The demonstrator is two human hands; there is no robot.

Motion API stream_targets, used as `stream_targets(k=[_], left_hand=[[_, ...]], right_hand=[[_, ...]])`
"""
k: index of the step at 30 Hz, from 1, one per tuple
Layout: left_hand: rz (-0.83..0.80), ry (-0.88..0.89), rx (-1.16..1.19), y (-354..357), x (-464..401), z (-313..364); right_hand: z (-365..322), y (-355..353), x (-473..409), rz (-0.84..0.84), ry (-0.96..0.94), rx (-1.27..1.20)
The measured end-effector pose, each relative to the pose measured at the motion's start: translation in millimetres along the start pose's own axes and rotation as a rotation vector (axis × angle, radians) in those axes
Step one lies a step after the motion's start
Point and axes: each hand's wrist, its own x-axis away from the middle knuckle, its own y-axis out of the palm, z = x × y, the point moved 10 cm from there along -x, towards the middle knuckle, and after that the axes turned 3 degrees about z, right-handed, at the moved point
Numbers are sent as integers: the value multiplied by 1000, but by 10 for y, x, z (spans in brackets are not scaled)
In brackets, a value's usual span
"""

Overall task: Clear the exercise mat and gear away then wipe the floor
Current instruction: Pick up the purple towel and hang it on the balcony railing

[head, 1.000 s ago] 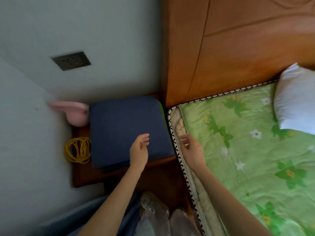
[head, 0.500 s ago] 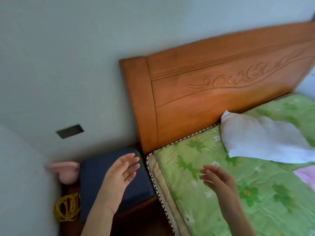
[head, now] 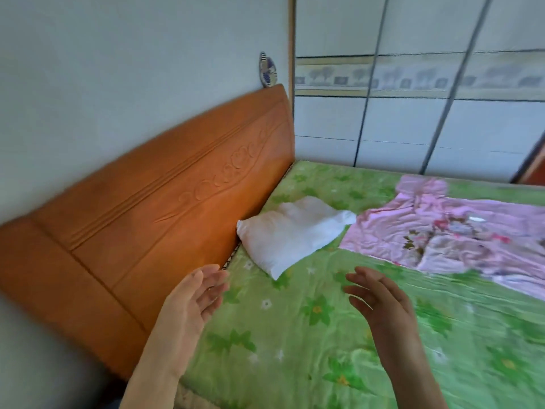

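Both hands, left hand [head: 191, 302] and right hand [head: 380, 302], hover empty, fingers spread, near the white pillow [head: 290, 234].

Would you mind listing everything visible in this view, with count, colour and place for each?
headboard: one, orange-brown wood with carved scrollwork, against the wall at left.
bed cover: one, green with flower print, spread over the bed across the lower right.
pillow: one, white, lying on the bed cover beside the headboard.
pink cloth: one, pink with a floral print, crumpled on the bed's far right side.
wall ornament: one, blue and white, on the wall just above the headboard; too blurred to identify.
wardrobe doors: pale panels with dark frames and a patterned band, behind the bed.
left hand: one, open and empty, raised over the bed's near edge.
right hand: one, open and empty, raised over the bed cover.
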Motion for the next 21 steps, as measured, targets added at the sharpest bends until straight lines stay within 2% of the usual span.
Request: stream_targets(k=[4, 10, 13, 21], left_hand=[[-185, -94, -39, 685, -159, -133], [-591, -178, -59, 1989, -93, -347], [-760, -244, -28, 2578, 146, -536], [-1018, -363, 4, 3952, 1337, -1118]], right_hand=[[-356, -583, 205, 173, -66, -41], [-1098, -1588, 722, 451, -226, -77], [-1453, -2084, 1127, 575, -310, -69], [-2228, -3288, 2250, 820, -467, 3]])
